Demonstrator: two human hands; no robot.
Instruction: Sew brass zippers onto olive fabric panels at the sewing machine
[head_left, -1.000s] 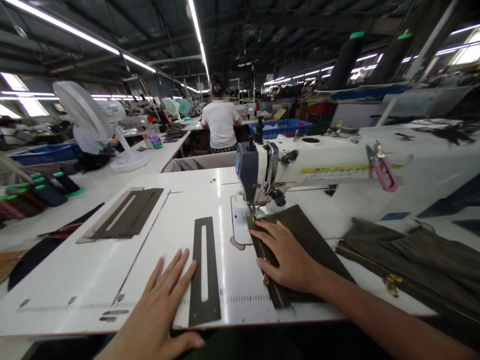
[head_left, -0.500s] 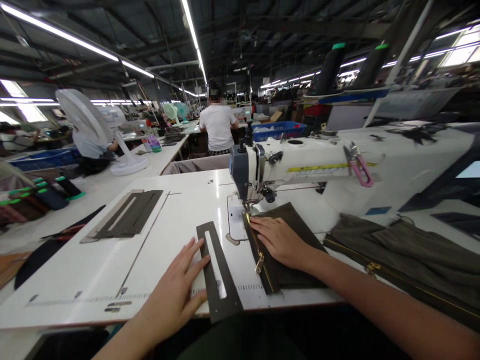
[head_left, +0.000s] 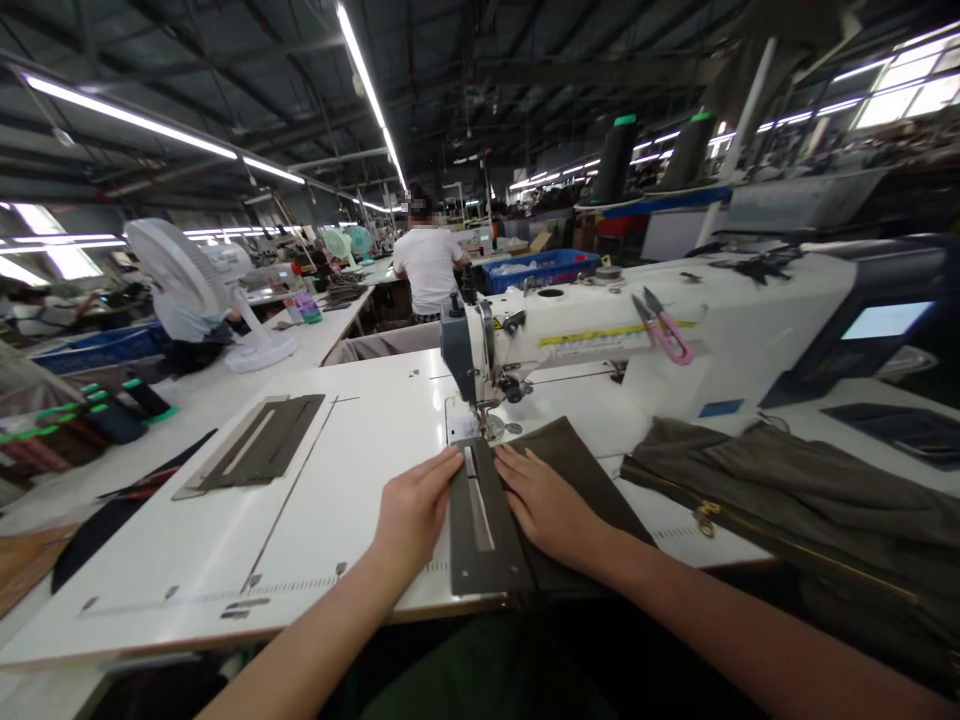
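A dark grey-brown slotted panel (head_left: 495, 560) lies lengthwise in front of the sewing machine's needle area (head_left: 484, 410), its upper end near the presser foot. My left hand (head_left: 412, 515) has its fingers drawn together on the panel's left edge. Flat along its right side, my right hand (head_left: 551, 505) presses with fingers stretched out, partly over a dark fabric piece (head_left: 577, 450). That fabric extends under my right hand and beside the panel. The gold zipper that lay there is covered by the panel.
A stack of similar slotted panels (head_left: 262, 445) rests on the left of the white table (head_left: 352, 420). Dark zippered fabric (head_left: 750, 490) lies at the right. Pink-handled snips (head_left: 667, 330) sit against the machine arm (head_left: 720, 330). A fan (head_left: 180, 270) and a person (head_left: 427, 265) are beyond.
The slotted panel has moved right and forward with my left hand, onto the zippered fabric by the needle. My left fingers have drawn together. The whole view has shifted slightly.
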